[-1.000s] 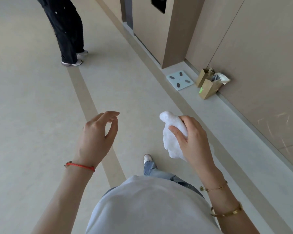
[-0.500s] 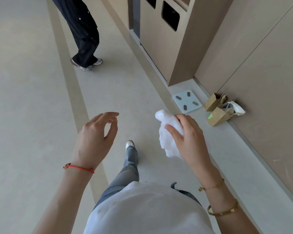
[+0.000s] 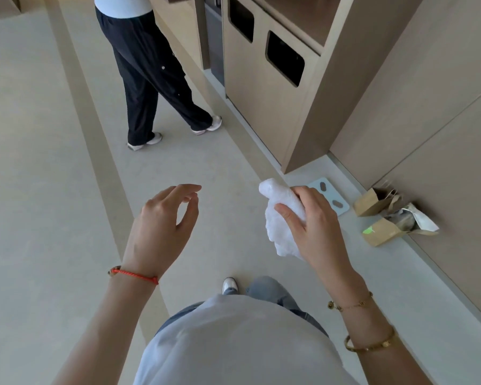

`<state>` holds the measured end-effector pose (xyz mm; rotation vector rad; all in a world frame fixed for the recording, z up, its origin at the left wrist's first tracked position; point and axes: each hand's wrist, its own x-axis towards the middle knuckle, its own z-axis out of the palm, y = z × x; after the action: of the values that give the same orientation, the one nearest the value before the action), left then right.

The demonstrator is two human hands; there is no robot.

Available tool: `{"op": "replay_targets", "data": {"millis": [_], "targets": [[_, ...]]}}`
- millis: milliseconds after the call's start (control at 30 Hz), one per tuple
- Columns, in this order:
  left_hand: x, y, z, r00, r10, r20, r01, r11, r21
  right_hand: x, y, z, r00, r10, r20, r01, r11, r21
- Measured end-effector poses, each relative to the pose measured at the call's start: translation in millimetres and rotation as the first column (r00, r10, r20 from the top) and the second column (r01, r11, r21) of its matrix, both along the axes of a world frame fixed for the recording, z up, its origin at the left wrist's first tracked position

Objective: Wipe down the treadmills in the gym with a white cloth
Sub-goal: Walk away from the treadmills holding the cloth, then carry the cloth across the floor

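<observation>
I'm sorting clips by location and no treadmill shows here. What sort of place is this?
Probably a corridor or lobby of a gym: smooth pale floor, a built-in bin cabinet with two openings, and a body scale by the wall. The right hand grips a white cloth.

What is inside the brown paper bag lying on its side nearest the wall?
The tipped brown paper bag shows a greyish bundle at its mouth with crumpled white paper spilling out. What the bundle is, and anything deeper inside, stays hidden by the bag's walls.
</observation>
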<state>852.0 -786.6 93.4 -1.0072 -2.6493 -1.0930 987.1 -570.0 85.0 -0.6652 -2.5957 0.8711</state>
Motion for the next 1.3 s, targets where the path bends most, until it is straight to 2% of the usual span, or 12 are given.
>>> {"op": "replay_targets", "data": {"millis": [467,933,1300], "targets": [[-252,148,-6,0.994,-0.105,0.042,0.107,0.993,-0.040,-226,123,-22,0.994,-0.102,0.041,0.103,0.995,-0.017],[-489,341,10,0.969,-0.246,0.015,0.247,0.968,-0.041,-443,291,-2,0.966,-0.260,-0.007,0.260,0.965,-0.016],[-648,500,-5,0.862,-0.505,0.030,0.506,0.860,-0.070,-564,403,-25,0.865,-0.502,0.002,0.501,0.865,0.028]]}}
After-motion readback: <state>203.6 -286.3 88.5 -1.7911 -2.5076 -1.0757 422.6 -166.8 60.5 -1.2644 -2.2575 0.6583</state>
